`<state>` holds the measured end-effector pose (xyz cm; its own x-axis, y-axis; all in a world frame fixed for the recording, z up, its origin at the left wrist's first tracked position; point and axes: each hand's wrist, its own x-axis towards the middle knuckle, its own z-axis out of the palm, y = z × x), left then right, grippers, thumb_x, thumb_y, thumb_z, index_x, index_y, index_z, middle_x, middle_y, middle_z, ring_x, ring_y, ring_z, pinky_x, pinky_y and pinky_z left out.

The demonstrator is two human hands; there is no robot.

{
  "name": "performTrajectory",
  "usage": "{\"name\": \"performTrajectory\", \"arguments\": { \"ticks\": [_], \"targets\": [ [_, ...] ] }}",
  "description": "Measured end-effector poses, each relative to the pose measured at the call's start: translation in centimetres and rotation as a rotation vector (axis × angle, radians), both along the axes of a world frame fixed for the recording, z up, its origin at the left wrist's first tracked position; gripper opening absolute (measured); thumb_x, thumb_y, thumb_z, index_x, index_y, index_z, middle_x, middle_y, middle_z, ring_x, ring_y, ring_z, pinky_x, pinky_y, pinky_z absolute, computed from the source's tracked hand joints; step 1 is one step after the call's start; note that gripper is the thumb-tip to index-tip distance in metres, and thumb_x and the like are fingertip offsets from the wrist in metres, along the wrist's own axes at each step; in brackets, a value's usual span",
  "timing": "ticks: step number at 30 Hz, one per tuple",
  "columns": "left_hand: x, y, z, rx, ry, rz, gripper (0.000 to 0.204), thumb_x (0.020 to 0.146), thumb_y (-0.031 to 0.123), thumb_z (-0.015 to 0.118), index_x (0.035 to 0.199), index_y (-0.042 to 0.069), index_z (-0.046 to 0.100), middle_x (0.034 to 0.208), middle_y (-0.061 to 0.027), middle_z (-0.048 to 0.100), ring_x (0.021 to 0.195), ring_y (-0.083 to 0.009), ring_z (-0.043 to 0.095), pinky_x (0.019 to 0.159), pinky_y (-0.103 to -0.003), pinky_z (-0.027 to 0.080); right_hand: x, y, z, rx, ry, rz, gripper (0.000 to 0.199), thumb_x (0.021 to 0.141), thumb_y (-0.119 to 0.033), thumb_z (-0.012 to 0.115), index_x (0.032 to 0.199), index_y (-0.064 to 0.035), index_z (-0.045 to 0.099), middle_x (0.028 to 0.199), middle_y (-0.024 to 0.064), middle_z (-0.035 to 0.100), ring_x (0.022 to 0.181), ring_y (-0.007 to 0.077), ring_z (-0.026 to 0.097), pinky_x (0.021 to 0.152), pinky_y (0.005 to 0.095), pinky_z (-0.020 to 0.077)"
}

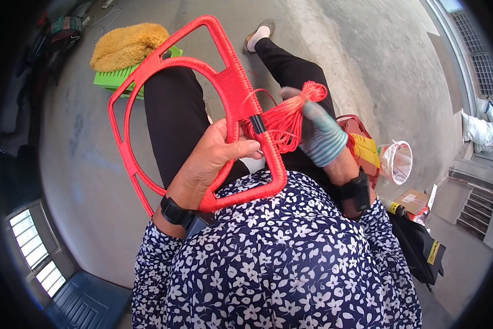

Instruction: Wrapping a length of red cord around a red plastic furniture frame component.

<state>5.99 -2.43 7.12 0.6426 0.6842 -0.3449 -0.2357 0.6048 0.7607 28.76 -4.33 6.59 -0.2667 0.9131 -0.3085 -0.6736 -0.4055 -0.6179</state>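
A frame wrapped in red cord [237,90], a rectangle with rounded corners around a ring, stands tilted above my lap. My bare left hand [219,148] grips its right side, thumb over the edge. A short dark section [257,125] shows on the bar beside my thumb, without red wrapping. My right hand [320,131], in a striped grey-green glove, is closed around a looped bundle of red cord [285,120]. Loose loops of it hang toward the bar, and a thin strand arcs up to the frame. The left fingertips are partly hidden behind the frame.
A fluffy yellow cushion [128,45] sits on a green plastic stool [112,79] at the far left. To the right stand a red container [361,134] and a white basket [395,162]. A black bag [419,247] and a cardboard box [412,200] lie nearer.
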Motion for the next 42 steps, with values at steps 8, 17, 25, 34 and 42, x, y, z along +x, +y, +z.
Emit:
{"name": "performTrajectory", "arguments": {
  "ticks": [8, 17, 25, 34, 42],
  "targets": [
    [0.4, -0.2, 0.7, -0.007, 0.04, 0.047, 0.036, 0.084, 0.005, 0.065, 0.116, -0.004, 0.053, 0.093, -0.0066, 0.063, 0.062, -0.0048, 0.052, 0.051, -0.016, 0.043, 8.9, 1.1, -2.2, 0.167, 0.304, -0.344, 0.028, 0.088, -0.024, 0.061, 0.102, 0.0014, 0.061, 0.109, 0.0196, 0.064, 0.104, 0.0325, 0.061, 0.098, 0.0489, 0.0456],
    [0.1, -0.1, 0.5, -0.014, 0.024, 0.028, 0.028, 0.085, 0.007, 0.069, 0.109, -0.002, 0.059, 0.082, -0.0015, 0.06, 0.052, -0.0028, 0.047, 0.042, -0.017, 0.037, 21.4, -4.3, -2.1, -0.018, -0.222, -0.778, 0.012, 0.086, -0.016, 0.067, 0.087, -0.0081, 0.057, 0.072, 0.0003, 0.054, 0.065, 0.0151, 0.05, 0.07, 0.033, 0.0446],
    [0.6, -0.1, 0.1, -0.069, 0.018, 0.034, 0.018, 0.086, 0.004, 0.065, 0.102, -0.001, 0.057, 0.076, -0.002, 0.059, 0.048, -0.0032, 0.046, 0.041, -0.017, 0.034, -0.3, -1.0, 1.0, 0.065, -0.588, 0.302, 0.034, 0.089, -0.021, 0.062, 0.117, -0.001, 0.057, 0.066, 0.0012, 0.057, 0.052, 0.0094, 0.054, 0.05, 0.0251, 0.0474],
    [0.7, -0.1, -1.3, -0.052, 0.091, 0.059, 0.016, 0.087, 0.009, 0.068, 0.094, 0.002, 0.056, 0.074, -0.0042, 0.06, 0.045, -0.0034, 0.045, 0.039, -0.018, 0.035, -0.1, -2.0, 3.3, 0.045, -0.489, 0.233, 0.019, 0.087, -0.019, 0.063, 0.078, -0.0041, 0.056, 0.055, 0.003, 0.052, 0.045, 0.012, 0.05, 0.044, 0.0246, 0.0392],
    [0.3, 0.2, -1.1, -0.129, -0.004, 0.074, 0.017, 0.09, 0.016, 0.066, 0.094, 0.002, 0.057, 0.074, -0.0042, 0.06, 0.044, -0.0044, 0.044, 0.038, -0.02, 0.036, 3.4, -1.1, 3.7, 0.0, -0.948, 0.0, 0.026, 0.088, -0.019, 0.064, 0.107, -0.0018, 0.058, 0.08, 0.0039, 0.061, 0.062, 0.0095, 0.054, 0.058, 0.024, 0.0452]
  ]
}}
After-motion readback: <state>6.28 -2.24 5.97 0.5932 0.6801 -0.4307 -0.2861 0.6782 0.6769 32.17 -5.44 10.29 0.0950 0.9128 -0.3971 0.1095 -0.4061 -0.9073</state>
